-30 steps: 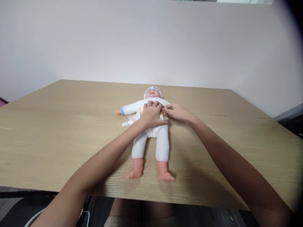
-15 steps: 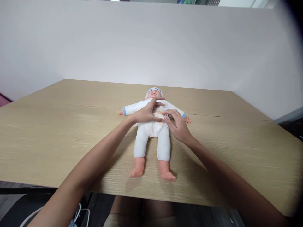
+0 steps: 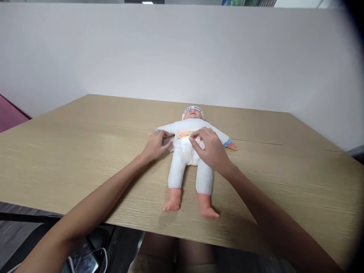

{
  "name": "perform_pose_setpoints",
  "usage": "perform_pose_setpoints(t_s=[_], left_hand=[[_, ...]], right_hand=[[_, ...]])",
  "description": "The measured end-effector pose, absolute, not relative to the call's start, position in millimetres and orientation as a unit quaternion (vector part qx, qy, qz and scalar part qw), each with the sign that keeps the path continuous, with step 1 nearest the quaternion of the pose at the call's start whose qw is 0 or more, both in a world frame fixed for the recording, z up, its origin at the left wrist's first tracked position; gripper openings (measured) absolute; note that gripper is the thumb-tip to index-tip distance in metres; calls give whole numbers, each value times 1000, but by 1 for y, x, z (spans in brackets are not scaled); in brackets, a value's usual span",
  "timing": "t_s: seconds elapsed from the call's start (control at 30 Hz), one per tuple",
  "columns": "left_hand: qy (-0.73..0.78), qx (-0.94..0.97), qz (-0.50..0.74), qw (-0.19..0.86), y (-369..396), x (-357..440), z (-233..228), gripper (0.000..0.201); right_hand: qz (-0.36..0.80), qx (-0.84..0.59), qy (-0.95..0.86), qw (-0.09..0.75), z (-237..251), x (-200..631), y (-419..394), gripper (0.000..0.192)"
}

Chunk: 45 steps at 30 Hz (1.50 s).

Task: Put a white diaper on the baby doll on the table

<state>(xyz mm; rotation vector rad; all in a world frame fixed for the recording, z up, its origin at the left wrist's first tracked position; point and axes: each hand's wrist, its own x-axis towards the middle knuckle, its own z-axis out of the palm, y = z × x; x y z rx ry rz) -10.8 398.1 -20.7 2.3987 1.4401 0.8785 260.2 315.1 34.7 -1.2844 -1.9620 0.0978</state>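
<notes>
Only one doll (image 3: 190,151) lies face up on the wooden table (image 3: 85,159), dark lettering on its white cap (image 3: 192,110) too small to read; left hand (image 3: 156,145) pinches cloth at its left side, right hand (image 3: 209,148) rests with curled fingers on its belly

Both forearms stretch forward over the doll (image 3: 190,151). The left hand (image 3: 156,145) lies at the doll's side, fingers curled and pinching at its edge. The right hand (image 3: 209,148) rests palm-down on its belly, fingers bent.
</notes>
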Motion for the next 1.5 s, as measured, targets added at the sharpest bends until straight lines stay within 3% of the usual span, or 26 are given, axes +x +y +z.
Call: perform_pose_setpoints(t_s=[0.13, 0.37, 0.53, 0.83, 1.0, 1.17, 1.23, 1.37, 1.5], left_hand=[[561, 803, 193, 56, 392, -13, -20, 47], [589, 760, 201, 185, 399, -21, -13, 41], [528, 679, 338, 382, 400, -10, 8, 54], [430, 682, 374, 460, 400, 52, 27, 50], [394, 691, 369, 480, 400, 54, 26, 58], [330, 670, 399, 532, 399, 46, 17, 61], [329, 652, 429, 531, 400, 44, 7, 54], [379, 641, 464, 480, 405, 43, -16, 61], [401, 644, 474, 448, 408, 43, -26, 59]], right_hand=[[33, -586, -758, 284, 52, 223, 334, 29], [59, -683, -707, 175, 59, 206, 357, 36], [78, -689, -698, 180, 56, 207, 358, 36], [95, -658, -726, 173, 59, 218, 359, 37], [172, -605, -752, 196, 69, 233, 356, 39], [168, -607, -749, 206, 67, 238, 359, 51], [159, -610, -750, 201, 64, 238, 361, 47], [141, -620, -745, 203, 60, 239, 364, 41], [158, -625, -720, 256, 56, 244, 367, 29]])
